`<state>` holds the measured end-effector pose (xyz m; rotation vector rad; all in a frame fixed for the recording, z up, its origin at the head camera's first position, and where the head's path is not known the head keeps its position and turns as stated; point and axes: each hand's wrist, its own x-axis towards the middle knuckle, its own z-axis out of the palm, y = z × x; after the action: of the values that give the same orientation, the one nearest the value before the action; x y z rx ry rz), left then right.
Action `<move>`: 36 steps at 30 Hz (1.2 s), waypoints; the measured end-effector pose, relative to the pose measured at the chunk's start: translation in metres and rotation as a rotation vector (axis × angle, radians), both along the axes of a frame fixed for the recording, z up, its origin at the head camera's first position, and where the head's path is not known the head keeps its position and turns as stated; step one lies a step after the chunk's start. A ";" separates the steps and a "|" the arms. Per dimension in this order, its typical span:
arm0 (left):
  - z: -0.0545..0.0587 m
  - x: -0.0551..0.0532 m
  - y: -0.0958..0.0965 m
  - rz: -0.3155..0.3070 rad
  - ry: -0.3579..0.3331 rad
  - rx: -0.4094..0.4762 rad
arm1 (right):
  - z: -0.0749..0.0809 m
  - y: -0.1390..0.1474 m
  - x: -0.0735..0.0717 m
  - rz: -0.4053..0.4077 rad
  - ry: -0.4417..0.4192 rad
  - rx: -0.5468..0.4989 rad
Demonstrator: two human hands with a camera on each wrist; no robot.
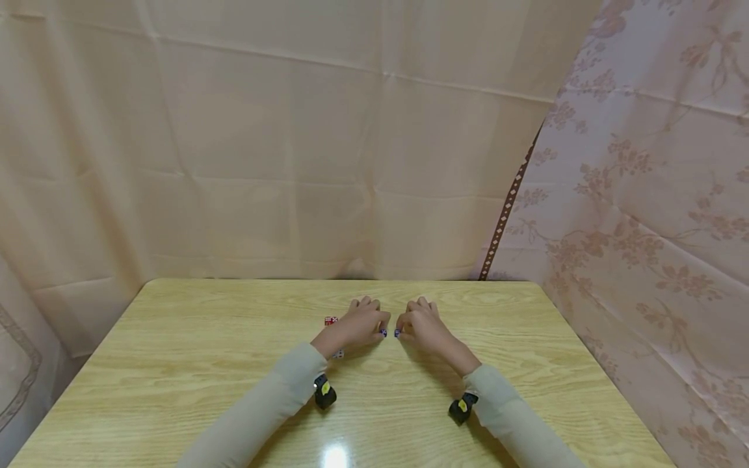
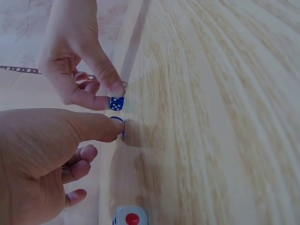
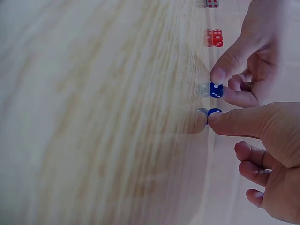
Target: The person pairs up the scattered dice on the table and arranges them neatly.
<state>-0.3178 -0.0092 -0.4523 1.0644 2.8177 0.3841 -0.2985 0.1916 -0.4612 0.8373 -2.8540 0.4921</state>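
Observation:
Over the table's far half, my left hand (image 1: 361,321) pinches a small blue die (image 1: 383,333) with white pips between thumb and finger. Facing it, my right hand (image 1: 426,326) pinches a second blue die (image 1: 397,333). A narrow gap separates the two dice, which are low at the tabletop. In the right wrist view, the left hand's blue die (image 3: 216,90) shows clearly, while the right thumb covers much of the other one (image 3: 214,111). Red dice (image 1: 331,320) lie beside the left hand. Partly hidden by the left wrist are whitish dice (image 1: 338,354).
The light wood table (image 1: 175,364) ends at a beige curtain (image 1: 263,162) behind, with a floral curtain (image 1: 661,227) to the right. Close to the left wrist camera sits a white die (image 2: 132,217) with a red pip.

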 end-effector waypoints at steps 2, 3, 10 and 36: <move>0.000 0.000 0.001 -0.001 0.003 0.000 | 0.000 0.000 0.000 0.000 -0.002 0.002; 0.000 0.000 0.001 -0.003 0.002 0.001 | 0.001 0.000 0.000 0.001 -0.001 0.005; 0.002 0.001 0.002 -0.017 0.008 0.026 | 0.001 0.000 0.000 0.003 -0.015 0.001; -0.005 -0.003 0.010 -0.018 0.048 0.019 | 0.000 0.001 0.000 0.014 -0.002 -0.016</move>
<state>-0.3206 0.0008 -0.4573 1.1172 2.8489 0.3899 -0.2984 0.1924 -0.4608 0.8549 -2.8439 0.5170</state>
